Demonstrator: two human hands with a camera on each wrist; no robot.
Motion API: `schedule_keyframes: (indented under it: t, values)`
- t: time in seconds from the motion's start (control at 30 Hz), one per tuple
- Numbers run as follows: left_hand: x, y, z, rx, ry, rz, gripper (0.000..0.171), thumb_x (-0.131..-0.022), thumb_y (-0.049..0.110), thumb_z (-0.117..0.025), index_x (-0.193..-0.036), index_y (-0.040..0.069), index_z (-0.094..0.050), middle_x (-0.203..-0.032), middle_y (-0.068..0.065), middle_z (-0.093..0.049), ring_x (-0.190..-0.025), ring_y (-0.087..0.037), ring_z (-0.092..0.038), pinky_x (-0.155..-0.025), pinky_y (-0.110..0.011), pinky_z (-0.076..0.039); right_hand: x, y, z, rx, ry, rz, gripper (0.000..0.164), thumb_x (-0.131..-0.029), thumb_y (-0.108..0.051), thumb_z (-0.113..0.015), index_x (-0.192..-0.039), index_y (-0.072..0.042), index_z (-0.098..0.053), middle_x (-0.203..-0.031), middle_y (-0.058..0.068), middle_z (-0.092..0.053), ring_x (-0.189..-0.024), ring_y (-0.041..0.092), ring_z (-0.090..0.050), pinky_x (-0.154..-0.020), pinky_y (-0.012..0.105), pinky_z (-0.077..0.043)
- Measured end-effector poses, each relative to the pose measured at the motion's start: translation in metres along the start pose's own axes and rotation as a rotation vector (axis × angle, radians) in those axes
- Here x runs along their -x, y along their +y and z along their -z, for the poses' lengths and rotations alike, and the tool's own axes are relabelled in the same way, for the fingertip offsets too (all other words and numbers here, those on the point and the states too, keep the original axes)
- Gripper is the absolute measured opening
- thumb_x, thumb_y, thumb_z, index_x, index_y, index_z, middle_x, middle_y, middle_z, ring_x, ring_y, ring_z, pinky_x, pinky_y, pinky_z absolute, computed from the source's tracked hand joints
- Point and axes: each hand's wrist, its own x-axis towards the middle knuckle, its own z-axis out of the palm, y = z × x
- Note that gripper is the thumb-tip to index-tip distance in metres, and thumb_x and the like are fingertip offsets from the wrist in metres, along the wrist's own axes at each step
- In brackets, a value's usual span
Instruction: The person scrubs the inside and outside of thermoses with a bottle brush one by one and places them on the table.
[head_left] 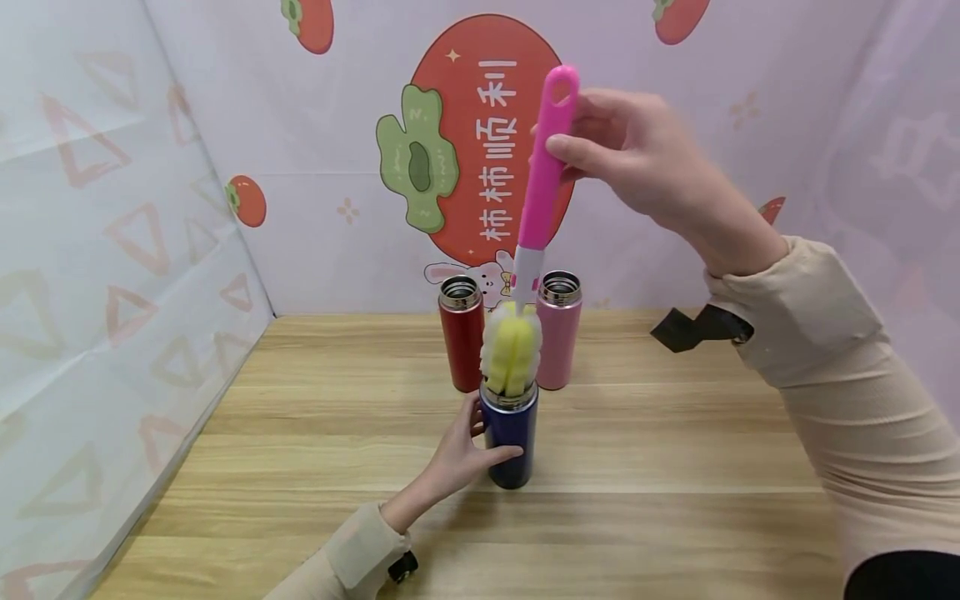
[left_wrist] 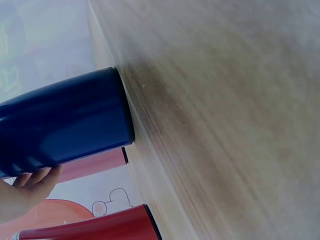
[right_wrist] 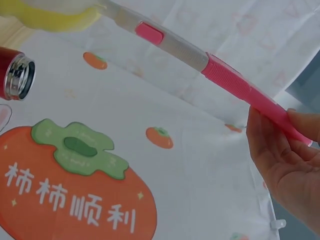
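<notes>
My right hand (head_left: 630, 154) pinches the pink handle of a bottle brush (head_left: 542, 187) between thumb and fingers, high above the table. The brush's yellow and white sponge head (head_left: 512, 350) points down at the mouth of a dark blue bottle (head_left: 512, 442), its lower end right at the metal rim. Around the side of that upright bottle, my left hand (head_left: 461, 454) grips with thumb in front and fingers behind. The left wrist view shows the blue bottle (left_wrist: 70, 120) with its base at the wooden table. In the right wrist view the pink handle (right_wrist: 245, 87) slants down to the fingers.
Behind the blue bottle stand two lidless bottles, a red one (head_left: 461, 333) on the left and a pink one (head_left: 559, 333) on the right. The wooden table (head_left: 337, 433) ends at a printed fabric backdrop (head_left: 315, 242). Another printed sheet (head_left: 112, 250) hangs at the left.
</notes>
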Motion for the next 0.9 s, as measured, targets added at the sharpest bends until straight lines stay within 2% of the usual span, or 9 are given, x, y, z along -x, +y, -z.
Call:
schedule_keyframes:
  t: [0.13, 0.37, 0.53, 0.77, 0.9]
  values:
    - [0.000, 0.003, 0.000, 0.003, -0.007, 0.017, 0.073, -0.071, 0.020, -0.074, -0.129, 0.016, -0.029, -0.127, -0.006, -0.044, -0.112, -0.022, -0.047, -0.092, -0.042, -0.039, -0.002, -0.002, -0.008, 0.011, -0.023, 0.026, 0.029, -0.085, -0.010, -0.057, -0.110, 0.005, -0.054, -0.094, 0.012, -0.059, -0.080, 0.018, -0.061, -0.075, 0.023, -0.048]
    - [0.005, 0.023, 0.002, 0.026, -0.018, 0.016, 0.071, -0.072, 0.011, -0.072, -0.128, 0.007, -0.029, -0.127, -0.013, -0.043, -0.112, -0.029, -0.046, -0.091, -0.046, -0.038, -0.002, 0.002, -0.016, 0.006, -0.058, 0.073, 0.025, -0.085, -0.006, -0.056, -0.107, 0.007, -0.055, -0.091, 0.012, -0.061, -0.079, 0.017, -0.061, -0.074, 0.024, -0.049]
    - [0.002, 0.008, 0.000, 0.003, -0.009, 0.010, 0.071, -0.072, 0.018, -0.073, -0.128, 0.014, -0.029, -0.126, -0.007, -0.044, -0.111, -0.024, -0.047, -0.091, -0.043, -0.039, 0.002, 0.010, -0.020, -0.022, -0.079, 0.073, 0.023, -0.085, -0.003, -0.055, -0.105, 0.008, -0.055, -0.090, 0.015, -0.061, -0.075, 0.016, -0.062, -0.071, 0.023, -0.049]
    - [0.003, 0.015, 0.000, -0.005, -0.011, 0.009, 0.072, -0.072, 0.015, -0.073, -0.129, 0.011, -0.029, -0.127, -0.010, -0.044, -0.111, -0.026, -0.047, -0.091, -0.043, -0.039, 0.007, 0.014, -0.020, -0.032, -0.110, 0.073, 0.022, -0.085, -0.003, -0.055, -0.104, 0.008, -0.054, -0.088, 0.016, -0.062, -0.073, 0.017, -0.063, -0.069, 0.024, -0.050]
    - [0.000, 0.001, -0.001, -0.011, -0.001, -0.008, 0.074, -0.071, 0.022, -0.074, -0.129, 0.017, -0.029, -0.126, -0.005, -0.044, -0.111, -0.022, -0.047, -0.090, -0.042, -0.040, 0.008, 0.017, -0.023, 0.009, -0.135, 0.081, 0.019, -0.085, -0.003, -0.055, -0.101, 0.008, -0.054, -0.085, 0.016, -0.061, -0.073, 0.017, -0.063, -0.068, 0.024, -0.050]
